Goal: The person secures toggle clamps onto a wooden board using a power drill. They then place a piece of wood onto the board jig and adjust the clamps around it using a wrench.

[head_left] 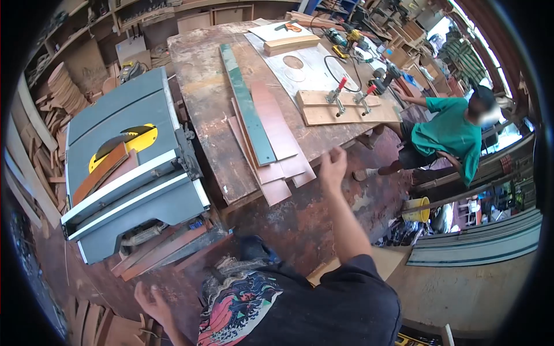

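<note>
My right hand hangs in the air near the front edge of the workbench, its fingers curled in a loose fist with nothing visible in them. Just left of it, several reddish-brown boards lie stacked and fanned on the bench, their ends jutting past the edge. A long green metal strip rests along the top of the stack. My left hand is low at my side, fingers apart and holding nothing, below the table saw. A brown board lies on the saw table beside the yellow insert and blade.
On the workbench are a wooden jig with red-handled toggle clamps, a white panel, a timber block and power tools. A person in a green shirt stands at the right. Offcuts lie below the saw; a yellow bucket stands right.
</note>
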Available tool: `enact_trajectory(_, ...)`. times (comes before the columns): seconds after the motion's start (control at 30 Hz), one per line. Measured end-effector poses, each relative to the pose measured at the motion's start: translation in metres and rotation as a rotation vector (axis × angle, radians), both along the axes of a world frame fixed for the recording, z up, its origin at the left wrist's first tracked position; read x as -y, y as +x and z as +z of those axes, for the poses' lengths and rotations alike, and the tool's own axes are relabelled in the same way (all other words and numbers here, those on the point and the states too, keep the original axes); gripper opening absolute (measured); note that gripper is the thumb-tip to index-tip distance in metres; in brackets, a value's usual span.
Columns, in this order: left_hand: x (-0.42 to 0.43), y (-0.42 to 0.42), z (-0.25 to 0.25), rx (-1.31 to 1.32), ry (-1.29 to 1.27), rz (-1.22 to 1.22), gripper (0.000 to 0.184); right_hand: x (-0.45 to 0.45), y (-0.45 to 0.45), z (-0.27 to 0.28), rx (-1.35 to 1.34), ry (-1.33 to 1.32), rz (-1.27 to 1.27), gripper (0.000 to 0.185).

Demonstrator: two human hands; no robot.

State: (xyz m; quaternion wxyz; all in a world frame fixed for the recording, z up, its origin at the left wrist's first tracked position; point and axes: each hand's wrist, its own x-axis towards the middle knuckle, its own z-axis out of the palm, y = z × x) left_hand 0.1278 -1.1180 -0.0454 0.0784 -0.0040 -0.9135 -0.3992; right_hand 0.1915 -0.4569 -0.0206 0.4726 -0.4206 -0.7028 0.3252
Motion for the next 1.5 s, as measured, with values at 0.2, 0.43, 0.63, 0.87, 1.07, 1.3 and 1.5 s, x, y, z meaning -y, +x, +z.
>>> enact_trajectory(0.2, 0.02, -0.007, 0.005, -0.062, 0.169, 0.273, 0.041, -0.233, 0.005, 0.043, 0.55, 0.066, -0.289, 0.066)
enact_trajectory(0.43, -0.017, 0.111, -0.05, 0.158, -0.427, 0.266, 0.043, -0.436, 0.001, 0.012, 1.112, 0.054, -0.076, 0.066)
enact_trajectory(0.63, 0.025, 0.207, -0.09, 0.497, -0.473, 0.374, 0.041, -0.495, 0.004, -0.015, 1.187, 0.025, 0.178, 0.046)
enact_trajectory(0.87, -0.013, 0.145, -0.041, 0.512, -0.334, 0.451, 0.04, -0.439, 0.031, -0.002, 0.265, -0.612, -0.064, 0.023)
enact_trajectory(1.07, 0.015, 0.113, -0.032, 0.323, -0.244, 0.431, 0.036, -0.355, 0.094, 0.096, -0.486, -1.119, 0.472, 0.017)
enact_trajectory(1.3, 0.125, 0.148, -0.097, 0.258, -0.041, 0.579, 0.028, -0.057, 0.103, 0.195, -0.938, -0.905, 0.97, 0.011)
enact_trajectory(1.5, 0.271, 0.197, -0.166, 0.132, 0.254, 0.73, 0.033, 0.223, 0.07, 0.191, -1.355, -1.366, 1.018, 0.024)
